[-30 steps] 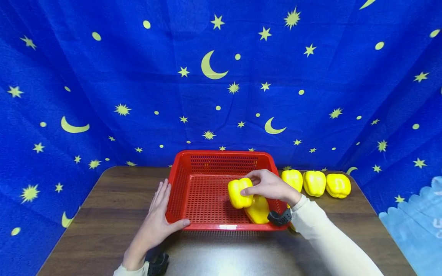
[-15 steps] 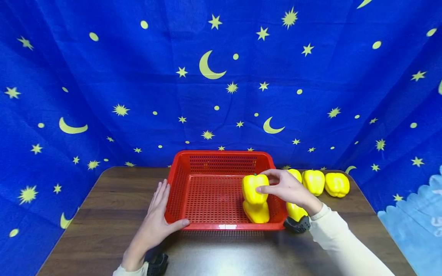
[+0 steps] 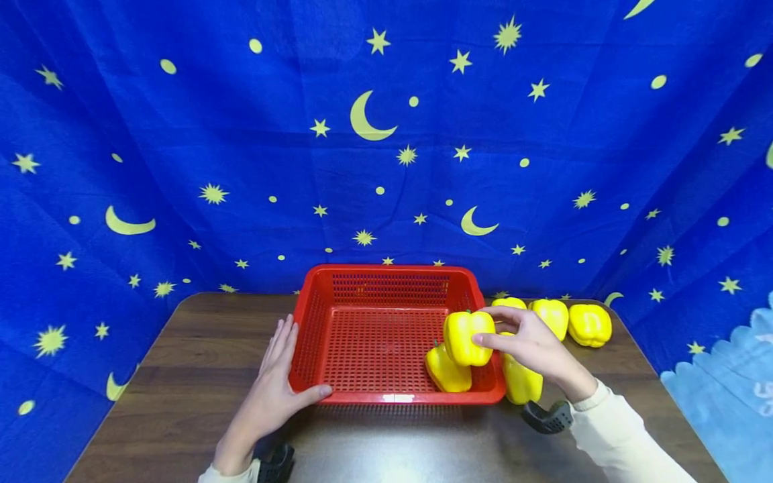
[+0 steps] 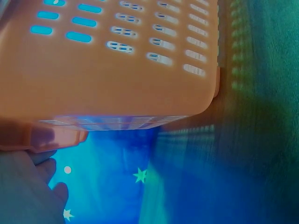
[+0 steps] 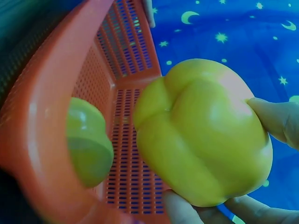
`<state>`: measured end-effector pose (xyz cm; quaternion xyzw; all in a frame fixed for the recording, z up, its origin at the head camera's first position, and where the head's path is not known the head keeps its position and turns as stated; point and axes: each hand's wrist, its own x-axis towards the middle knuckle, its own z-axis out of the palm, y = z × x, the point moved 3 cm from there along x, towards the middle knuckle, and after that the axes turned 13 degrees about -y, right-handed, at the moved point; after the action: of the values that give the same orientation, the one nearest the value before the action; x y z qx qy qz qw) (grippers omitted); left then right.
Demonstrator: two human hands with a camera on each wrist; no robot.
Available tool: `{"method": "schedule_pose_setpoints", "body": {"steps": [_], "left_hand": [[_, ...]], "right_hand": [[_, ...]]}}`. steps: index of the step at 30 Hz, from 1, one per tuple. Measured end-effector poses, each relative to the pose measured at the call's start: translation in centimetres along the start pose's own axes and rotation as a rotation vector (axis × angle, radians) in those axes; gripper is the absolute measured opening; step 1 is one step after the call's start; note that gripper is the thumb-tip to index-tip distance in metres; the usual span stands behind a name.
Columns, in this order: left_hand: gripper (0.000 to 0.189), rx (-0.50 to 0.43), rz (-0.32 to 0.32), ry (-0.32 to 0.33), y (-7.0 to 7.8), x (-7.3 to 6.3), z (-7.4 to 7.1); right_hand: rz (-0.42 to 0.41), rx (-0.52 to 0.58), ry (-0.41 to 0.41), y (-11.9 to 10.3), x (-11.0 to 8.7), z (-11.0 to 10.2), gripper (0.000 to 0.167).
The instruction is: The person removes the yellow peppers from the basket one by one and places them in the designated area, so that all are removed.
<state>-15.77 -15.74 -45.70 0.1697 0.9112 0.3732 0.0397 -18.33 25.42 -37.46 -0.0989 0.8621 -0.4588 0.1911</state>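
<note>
My right hand (image 3: pixel 528 341) holds a yellow bell pepper (image 3: pixel 465 339) between thumb and fingers, over the right end of the red plastic basket (image 3: pixel 398 397). In the right wrist view the held pepper (image 5: pixel 205 135) shows its lobed underside. Another yellow pepper (image 3: pixel 447 370) lies tilted inside the basket at its near right corner, partly behind the held one. My left hand (image 3: pixel 272 382) rests against the basket's left side, fingers straight along the wall and thumb on the near rim. In the left wrist view, part of that hand (image 4: pixel 28 186) shows beside the basket wall (image 4: pixel 107 88).
On the wooden table (image 3: pixel 181 362), right of the basket, stand several yellow peppers: one close to its near right side (image 3: pixel 523 381), others in a row at the back, including the rightmost pepper (image 3: pixel 590 325). A blue star-patterned cloth (image 3: pixel 386 168) hangs behind the table.
My right hand has moved rightward with the held pepper, from above the basket's middle right to its right rim. The pepper lying in the basket shows more now. My left hand has stayed put.
</note>
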Motion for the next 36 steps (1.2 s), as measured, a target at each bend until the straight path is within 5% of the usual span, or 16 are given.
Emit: {"method": "schedule_pose_setpoints", "body": {"steps": [36], "left_hand": [[0.12, -0.002, -0.002, -0.007, -0.1, 0.0, 0.0]], "right_hand": [[0.029, 0.107, 0.204, 5.8, -5.5, -3.1, 0.064]]}}
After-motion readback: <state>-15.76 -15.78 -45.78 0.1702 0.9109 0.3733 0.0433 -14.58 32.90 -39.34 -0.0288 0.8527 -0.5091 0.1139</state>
